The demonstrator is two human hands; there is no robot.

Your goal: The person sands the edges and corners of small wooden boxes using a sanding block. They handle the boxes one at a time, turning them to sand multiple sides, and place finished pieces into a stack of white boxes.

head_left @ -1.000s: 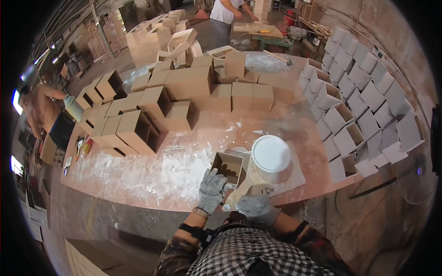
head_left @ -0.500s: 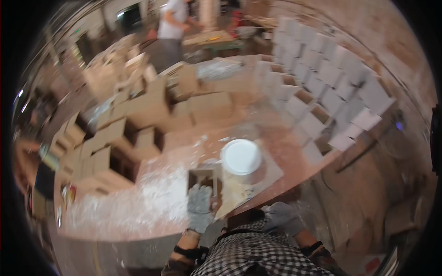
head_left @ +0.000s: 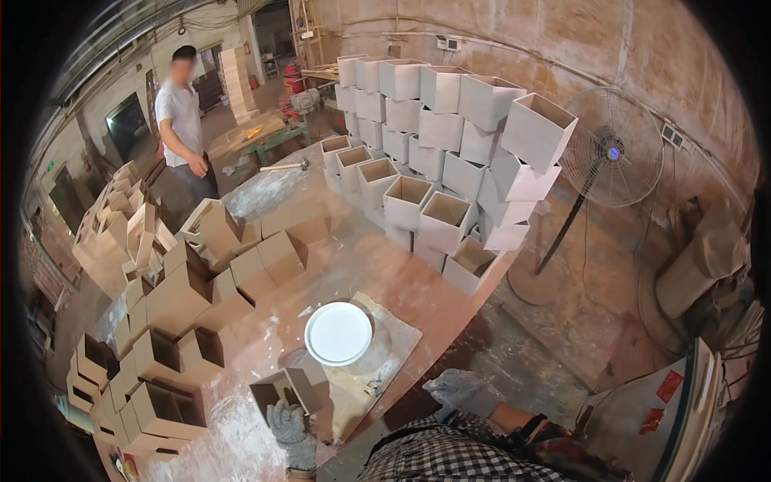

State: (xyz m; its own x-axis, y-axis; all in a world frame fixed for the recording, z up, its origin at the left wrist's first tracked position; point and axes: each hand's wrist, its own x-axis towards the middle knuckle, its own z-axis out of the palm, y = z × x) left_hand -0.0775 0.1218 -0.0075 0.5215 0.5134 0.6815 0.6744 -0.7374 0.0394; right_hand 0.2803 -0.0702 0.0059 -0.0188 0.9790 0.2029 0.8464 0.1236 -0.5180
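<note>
My left hand (head_left: 291,432), in a grey knit glove, grips an open brown board box (head_left: 299,390) at the near side of the table. Its fingers reach over the rim into the opening, and the box stands slightly tilted. My right hand (head_left: 462,390), also gloved, hovers off the table's near edge in front of my checked apron (head_left: 450,450). Its fingers are loosely stretched and I see nothing in them. Just beyond the box sits a round white tub (head_left: 338,332) on a stained board (head_left: 393,337); whether its white top is a lid or contents I cannot tell.
Rows of brown boxes (head_left: 173,293) cover the table's left. Stacked white-coated boxes (head_left: 442,128) rise along its far right. A hammer (head_left: 284,165) lies at the far end. A standing fan (head_left: 613,149) is to the right. Another person (head_left: 178,120) stands beyond the table, far left.
My view has swung to the right, bringing the fan and the full white stack into sight. The left hand stays at the box, which now looks more tilted. My right hand remains off the table.
</note>
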